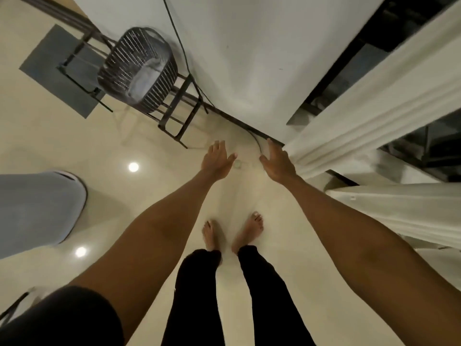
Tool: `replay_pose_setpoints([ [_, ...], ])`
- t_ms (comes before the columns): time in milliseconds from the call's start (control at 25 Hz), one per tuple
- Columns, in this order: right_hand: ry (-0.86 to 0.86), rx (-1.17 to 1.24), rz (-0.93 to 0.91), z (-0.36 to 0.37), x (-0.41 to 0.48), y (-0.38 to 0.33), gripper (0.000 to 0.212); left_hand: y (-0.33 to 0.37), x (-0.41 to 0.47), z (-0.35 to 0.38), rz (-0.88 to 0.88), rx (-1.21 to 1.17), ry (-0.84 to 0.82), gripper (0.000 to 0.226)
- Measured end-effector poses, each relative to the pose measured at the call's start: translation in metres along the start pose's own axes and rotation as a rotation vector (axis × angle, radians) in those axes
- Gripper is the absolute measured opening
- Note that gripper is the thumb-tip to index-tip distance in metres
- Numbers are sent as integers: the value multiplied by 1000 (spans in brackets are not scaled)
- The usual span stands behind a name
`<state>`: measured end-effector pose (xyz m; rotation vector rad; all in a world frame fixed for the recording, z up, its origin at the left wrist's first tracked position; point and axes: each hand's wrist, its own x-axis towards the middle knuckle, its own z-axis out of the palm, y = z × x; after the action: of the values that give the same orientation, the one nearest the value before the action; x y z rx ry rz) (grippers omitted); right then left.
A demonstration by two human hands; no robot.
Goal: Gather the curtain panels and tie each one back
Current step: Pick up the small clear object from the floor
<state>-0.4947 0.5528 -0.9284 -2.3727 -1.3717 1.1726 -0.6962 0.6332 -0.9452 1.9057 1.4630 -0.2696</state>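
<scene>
A white pleated curtain panel (369, 111) hangs at the right, running from the upper right corner down to the floor by the wall. A second white curtain panel (409, 211) lies lower at the right edge. My right hand (277, 162) is stretched out with straight fingers, its outer side right beside the first panel's bottom hem; whether it touches the cloth I cannot tell. My left hand (218, 159) is held out flat and empty a little to the left, over the floor. I see no tie-back.
A dark slatted basket (138, 68) sits on a black metal rack (179, 113) against the white wall (249, 58). A black cable (185, 61) runs down the wall. A grey mat (53, 63) lies far left, a blue-grey padded seat (40, 211) at left. My bare feet (232, 233) stand on glossy tile.
</scene>
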Motion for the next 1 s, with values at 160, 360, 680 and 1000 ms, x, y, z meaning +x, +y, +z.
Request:
replay_pose_setpoints([
  [160, -77, -80, -26, 82, 78, 33, 68, -37, 81, 61, 27, 58, -70, 79],
  [360, -66, -144, -55, 195, 181, 90, 83, -100, 186, 161, 60, 71, -106, 89],
  [680, -61, -163, -51, 341, 297, 164, 90, -178, 286, 307, 15, -10, -119, 95],
  [1000, 83, -50, -12, 388, 329, 180, 55, -178, 313, 358, 28, -125, 51, 40],
])
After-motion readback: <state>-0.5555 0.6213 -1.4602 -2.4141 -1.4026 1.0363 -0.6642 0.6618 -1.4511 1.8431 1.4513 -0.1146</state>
